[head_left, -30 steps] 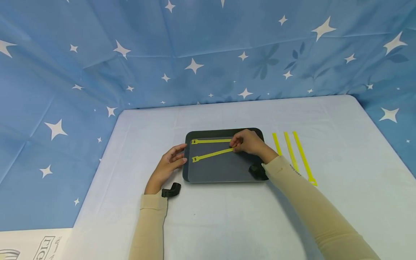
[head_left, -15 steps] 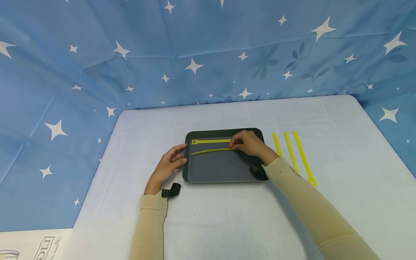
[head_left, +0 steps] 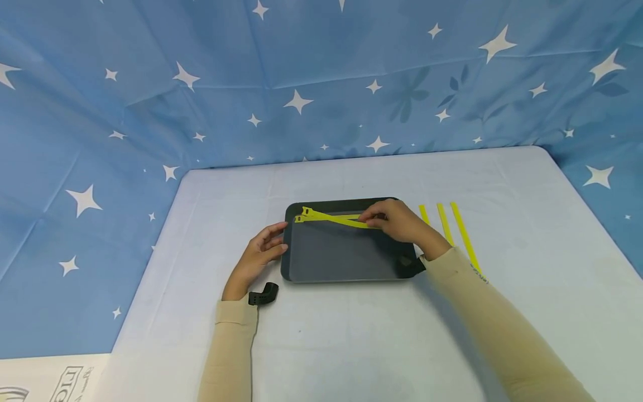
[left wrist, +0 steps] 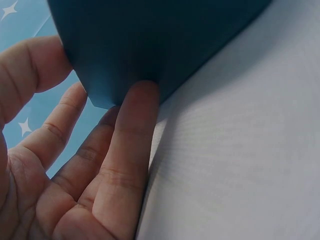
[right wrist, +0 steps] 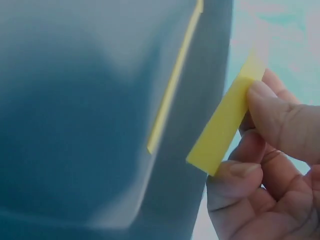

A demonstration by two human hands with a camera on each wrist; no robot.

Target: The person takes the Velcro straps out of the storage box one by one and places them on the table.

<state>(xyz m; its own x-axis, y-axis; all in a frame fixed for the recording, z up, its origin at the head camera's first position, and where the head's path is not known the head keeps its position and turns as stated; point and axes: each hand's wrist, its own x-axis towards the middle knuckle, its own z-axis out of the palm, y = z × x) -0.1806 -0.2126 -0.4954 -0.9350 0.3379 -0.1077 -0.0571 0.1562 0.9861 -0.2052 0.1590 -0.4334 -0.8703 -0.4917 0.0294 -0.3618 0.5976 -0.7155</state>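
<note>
A dark grey rectangular tray (head_left: 326,257) lies on the white-covered table. Between thumb and fingers, my right hand (head_left: 402,223) pinches the tail of a yellow cable strap (head_left: 337,220) over the tray; its slotted head points left. In the right wrist view, that strap's flat end (right wrist: 217,137) sticks out past the fingers. Another yellow cable strap (right wrist: 172,87) lies along the tray's far side, and the held one crosses over it in the head view. The fingertips of my left hand (head_left: 258,254) touch the tray's left wall, fingers extended, as the left wrist view shows up close.
To the right of the tray lie several yellow straps (head_left: 463,231) side by side, partly covered by the right arm. A blue star-patterned cloth (head_left: 321,84) hangs behind the table. Printed packaging (head_left: 55,379) shows at the lower left.
The held strap has swung from slanting below the lying strap to crossing it, its head now farther back. My right hand has shifted slightly right. The left hand stays at the tray.
</note>
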